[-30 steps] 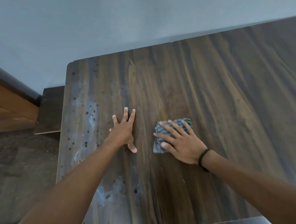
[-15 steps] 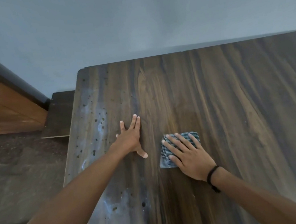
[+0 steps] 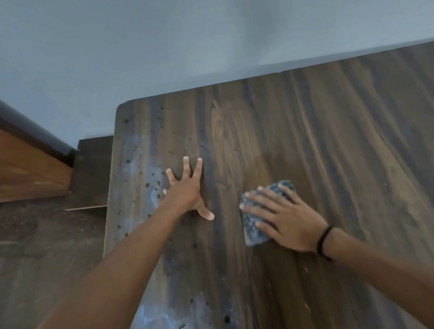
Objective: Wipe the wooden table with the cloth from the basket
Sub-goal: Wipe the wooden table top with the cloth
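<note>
A dark wooden table [image 3: 330,135] fills the middle and right of the view. On it lies a folded blue-grey cloth [image 3: 252,231], and my right hand [image 3: 283,216] presses flat on it with straight, spread fingers. A black band circles that wrist. My left hand [image 3: 189,190] rests flat on the bare wood to the left of the cloth, fingers spread. Whitish smears and dark specks mark the table's left strip. No basket is in view.
A pale blue wall [image 3: 192,29] runs behind the table's far edge. At the left stands brown wooden furniture [image 3: 3,164] with a dark top edge, and a dark step [image 3: 90,172] sits beside the table. Dark floor [image 3: 29,258] lies below the table's left edge.
The view has tilted up, so the table and both hands sit lower in the frame. My right hand and the cloth have shifted slightly right, away from my left hand.
</note>
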{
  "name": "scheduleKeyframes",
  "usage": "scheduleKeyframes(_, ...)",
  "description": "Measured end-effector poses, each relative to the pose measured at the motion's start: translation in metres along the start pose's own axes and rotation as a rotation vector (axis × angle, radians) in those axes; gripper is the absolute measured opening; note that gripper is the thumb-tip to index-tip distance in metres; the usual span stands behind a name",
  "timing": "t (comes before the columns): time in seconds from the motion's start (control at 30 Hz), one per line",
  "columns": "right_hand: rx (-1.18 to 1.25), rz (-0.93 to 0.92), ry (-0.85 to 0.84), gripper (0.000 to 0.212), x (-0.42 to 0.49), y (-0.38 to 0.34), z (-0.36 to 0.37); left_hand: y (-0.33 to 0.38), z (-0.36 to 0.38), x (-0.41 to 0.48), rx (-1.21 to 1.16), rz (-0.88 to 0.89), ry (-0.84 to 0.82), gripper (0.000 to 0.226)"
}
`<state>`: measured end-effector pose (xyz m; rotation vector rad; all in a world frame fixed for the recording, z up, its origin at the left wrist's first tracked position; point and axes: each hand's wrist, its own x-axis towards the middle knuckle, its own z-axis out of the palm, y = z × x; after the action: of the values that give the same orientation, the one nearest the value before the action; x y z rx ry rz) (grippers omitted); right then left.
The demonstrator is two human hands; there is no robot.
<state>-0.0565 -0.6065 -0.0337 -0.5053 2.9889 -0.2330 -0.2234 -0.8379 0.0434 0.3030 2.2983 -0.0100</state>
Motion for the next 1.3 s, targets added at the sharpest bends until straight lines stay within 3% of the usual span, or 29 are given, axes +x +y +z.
scheduleKeyframes(0.13, 0.125, 0.371, 0.026, 0.053, 0.099, 0.051, -0.039, 0.003, 0.002, 0.004, 0.002, -0.006, -0.025, 0.156)
scheduleKeyframes(0.2, 0.204, 0.464, 0.024, 0.052, 0.121, 0.053, -0.042, 0.001, -0.001, 0.007, 0.021, -0.004, -0.042, 0.156)
scheduleKeyframes(0.33, 0.020, 0.136, 0.067, 0.052, 0.062, 0.000, -0.010, -0.009, -0.033, 0.030, 0.028, 0.020, -0.043, 0.150)
scheduleKeyframes(0.4, 0.010, 0.068, 0.044, 0.053, 0.052, 0.005, -0.008, -0.014, -0.056, 0.048, 0.024, 0.017, 0.006, 0.150)
scheduleKeyframes(0.47, 0.007, 0.123, 0.037, 0.057, 0.089, 0.036, -0.020, -0.017, -0.076, 0.065, 0.023, 0.019, 0.042, 0.150)
scheduleKeyframes(0.63, 0.219, 0.506, 0.019, 0.067, 0.196, 0.094, -0.053, -0.015, -0.100, 0.093, -0.013, 0.006, 0.015, 0.155)
scheduleKeyframes(0.8, 0.069, 0.214, 0.069, 0.061, 0.130, 0.029, -0.024, -0.014, -0.099, 0.106, -0.003, -0.009, -0.020, 0.160)
scheduleKeyframes(0.87, 0.057, 0.164, 0.028, 0.060, 0.136, 0.047, -0.025, -0.012, -0.102, 0.109, 0.012, -0.021, -0.033, 0.161)
scheduleKeyframes(1.07, 0.211, 0.503, 0.009, 0.061, 0.251, 0.118, -0.065, 0.012, -0.115, 0.114, 0.129, -0.135, -0.120, 0.164)
scheduleKeyframes(1.2, 0.136, 0.289, 0.030, 0.061, 0.216, 0.078, -0.043, 0.015, -0.115, 0.114, 0.105, -0.155, -0.143, 0.163)
scheduleKeyframes(1.3, 0.111, 0.241, 0.015, 0.059, 0.203, 0.085, -0.037, 0.016, -0.117, 0.117, 0.097, -0.152, -0.153, 0.163)
